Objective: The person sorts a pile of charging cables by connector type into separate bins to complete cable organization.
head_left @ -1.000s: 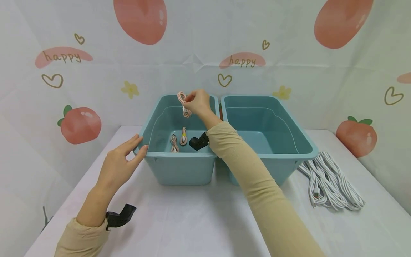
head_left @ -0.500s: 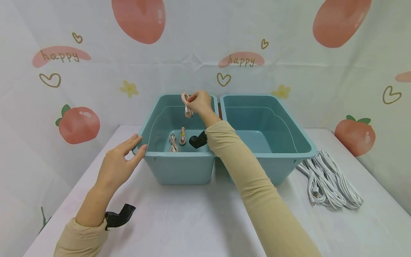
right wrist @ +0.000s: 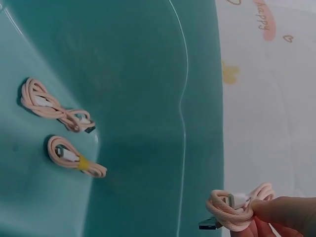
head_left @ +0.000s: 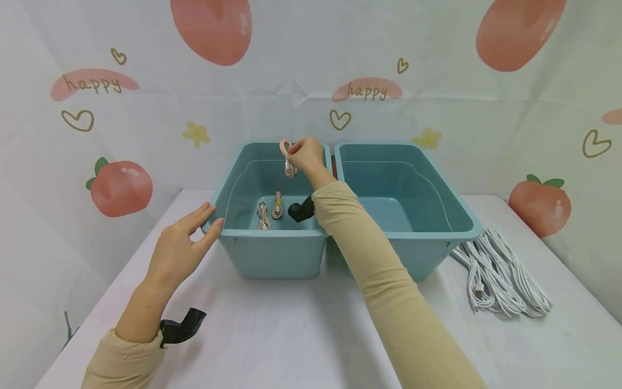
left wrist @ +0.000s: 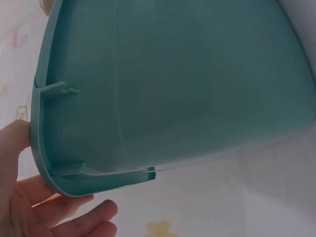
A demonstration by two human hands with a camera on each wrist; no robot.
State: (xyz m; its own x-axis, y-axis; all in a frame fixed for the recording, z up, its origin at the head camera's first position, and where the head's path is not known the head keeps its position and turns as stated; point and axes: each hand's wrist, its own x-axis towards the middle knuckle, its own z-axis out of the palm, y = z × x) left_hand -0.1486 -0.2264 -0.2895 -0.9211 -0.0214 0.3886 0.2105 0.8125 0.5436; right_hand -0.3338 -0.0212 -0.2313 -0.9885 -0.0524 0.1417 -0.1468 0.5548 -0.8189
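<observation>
My right hand (head_left: 306, 153) pinches a coiled pink USB charging cable (head_left: 288, 159) above the left teal bin (head_left: 272, 234). In the right wrist view, the charging cable's (right wrist: 231, 211) white connector and dark USB plug show beside the thumb. Two more bundled pink cables lie on that bin's floor: one with a yellow tie (head_left: 277, 206), the other a twisted bundle (head_left: 263, 217) left of it. My left hand (head_left: 182, 243) rests on the bin's near left corner, thumb on the front edge and fingers along the side. In the left wrist view, its fingers (left wrist: 84, 217) are extended around the rim corner.
A second teal bin (head_left: 408, 236) stands right beside the first, with its floor partly hidden by the right forearm. Several white cables (head_left: 505, 281) lie bundled on the white table (head_left: 272, 335) to its right. A printed cloth (head_left: 291, 65) hangs behind the bins.
My right hand and the held charging cable have shifted slightly to the right over the left bin. The left hand stays at the bin's corner.
</observation>
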